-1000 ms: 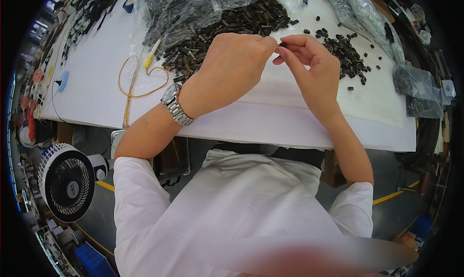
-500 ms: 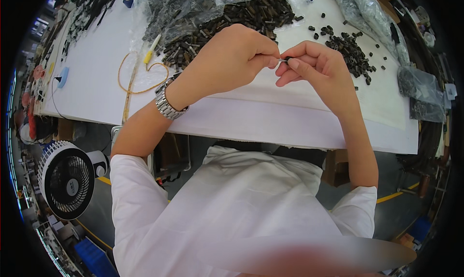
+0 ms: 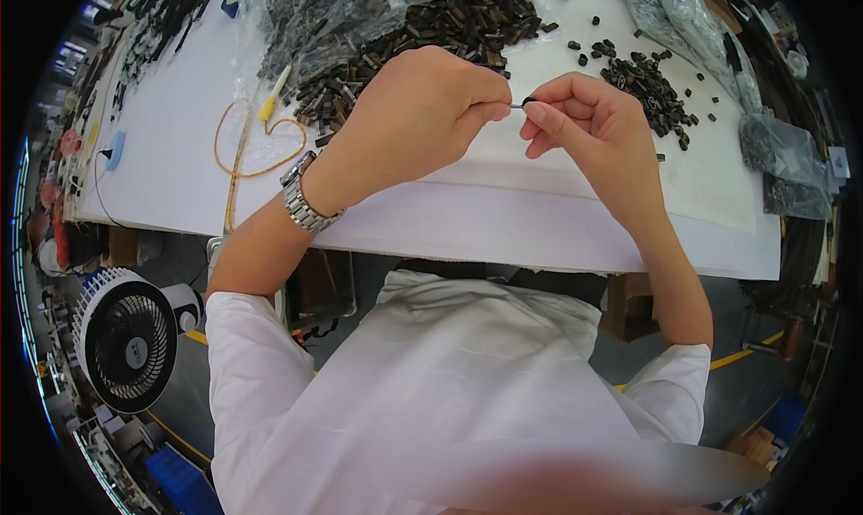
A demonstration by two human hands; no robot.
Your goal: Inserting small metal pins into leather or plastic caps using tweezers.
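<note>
Above the white table my left hand (image 3: 418, 110), with a metal-band watch on the wrist, pinches a thin silvery rod (image 3: 516, 106) between thumb and fingers. The rod's far end meets a small black piece (image 3: 529, 102) in the fingertips of my right hand (image 3: 598, 124). Whether the rod goes into that piece or only touches it, I cannot tell. Behind my left hand spreads a large heap of dark brown-black pieces (image 3: 476, 16), partly under clear plastic film (image 3: 333, 16). Beyond my right hand lies a smaller pile of short black ring-like pieces (image 3: 643, 84).
A yellow-and-white pen-like tool (image 3: 275, 94) and a looped tan cord (image 3: 216, 146) lie left of my forearm. Plastic bags (image 3: 782, 151) line the table's right side. A black-and-white fan (image 3: 130, 340) stands below the table's left edge.
My hands have drawn slightly apart, and more of the silvery rod shows between them. The right hand has shifted a little to the right; both grips remain.
</note>
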